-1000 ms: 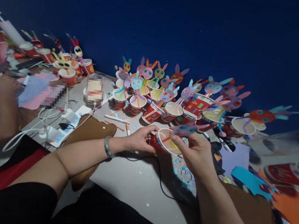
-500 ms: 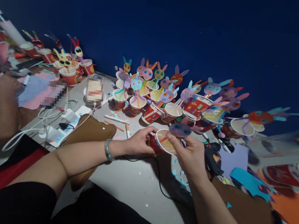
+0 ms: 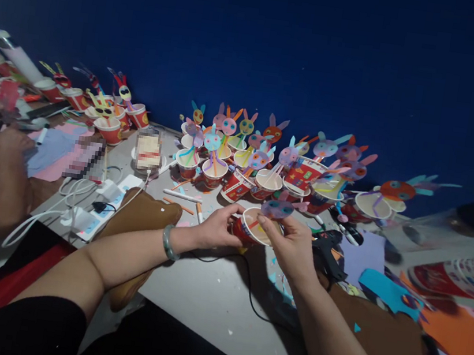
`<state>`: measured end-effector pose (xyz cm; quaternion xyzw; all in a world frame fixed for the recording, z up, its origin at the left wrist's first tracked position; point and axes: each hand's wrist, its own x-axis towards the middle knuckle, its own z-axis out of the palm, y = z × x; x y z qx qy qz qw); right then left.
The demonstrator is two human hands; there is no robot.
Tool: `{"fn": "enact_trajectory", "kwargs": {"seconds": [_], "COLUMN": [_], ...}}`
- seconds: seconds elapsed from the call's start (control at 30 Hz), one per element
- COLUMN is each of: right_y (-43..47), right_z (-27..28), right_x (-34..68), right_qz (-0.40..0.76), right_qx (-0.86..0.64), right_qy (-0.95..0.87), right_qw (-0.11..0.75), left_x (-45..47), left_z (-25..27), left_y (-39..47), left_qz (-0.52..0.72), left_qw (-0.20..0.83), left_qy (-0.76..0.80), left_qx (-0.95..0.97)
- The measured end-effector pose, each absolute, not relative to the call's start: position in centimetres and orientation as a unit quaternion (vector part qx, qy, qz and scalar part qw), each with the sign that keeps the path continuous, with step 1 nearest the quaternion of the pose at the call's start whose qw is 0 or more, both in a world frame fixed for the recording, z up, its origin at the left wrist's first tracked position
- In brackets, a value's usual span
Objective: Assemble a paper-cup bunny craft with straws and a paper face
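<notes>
Over the grey table I hold a red paper cup [image 3: 248, 229], tilted with its white inside facing me. My left hand [image 3: 221, 225] is wrapped round the cup's left side. A purple paper rabbit [image 3: 277, 208] with pink ears rises at the cup's far rim, and a red strip shows inside. My right hand [image 3: 295, 244] pinches at the right of the rim just below the rabbit's head, thumb inside the cup; its other fingers are partly hidden behind. Close to the right hand lies a black glue gun [image 3: 330, 257], its cable crossing the table.
Behind my hands stand several finished cups [image 3: 215, 173] with paper rabbits, against a blue wall. Left are a white power strip [image 3: 99, 214], cords and a co-worker's hands [image 3: 7, 133]. Right lie an orange sheet [image 3: 456, 334] and a stack of cups [image 3: 455, 277]. Markers [image 3: 182, 196] lie in front.
The view has shifted slightly, so the table things sit a little lower and further left. Both hands keep their grip on the cup and rabbit, with little visible movement.
</notes>
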<state>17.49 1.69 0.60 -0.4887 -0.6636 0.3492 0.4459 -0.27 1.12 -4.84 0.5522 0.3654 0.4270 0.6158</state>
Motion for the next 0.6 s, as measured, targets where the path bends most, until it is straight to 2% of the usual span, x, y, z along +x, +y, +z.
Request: {"fn": "enact_trajectory", "kwargs": {"seconds": [0.43,0.5,0.6], "right_y": [1.0,0.5,-1.3], "right_z": [0.3,0.8,1.3], "right_x": [16.4,16.3,17.0], "right_qz": [0.383,0.341,0.199], "right_qx": [-0.438,-0.434,-0.444], "right_qy": [-0.611,-0.615,-0.613], "right_qw": [0.537,0.563,0.622], "left_x": [-0.5,-0.6,-0.7], "left_z": [-4.9,-4.8,-4.7], "left_y": [1.7,2.0,2.3], "left_qz": [0.458,0.472,0.481], "left_qw": [0.599,0.587,0.578], "left_qy": [0.366,0.371,0.377], "left_qx": [0.545,0.544,0.541]}}
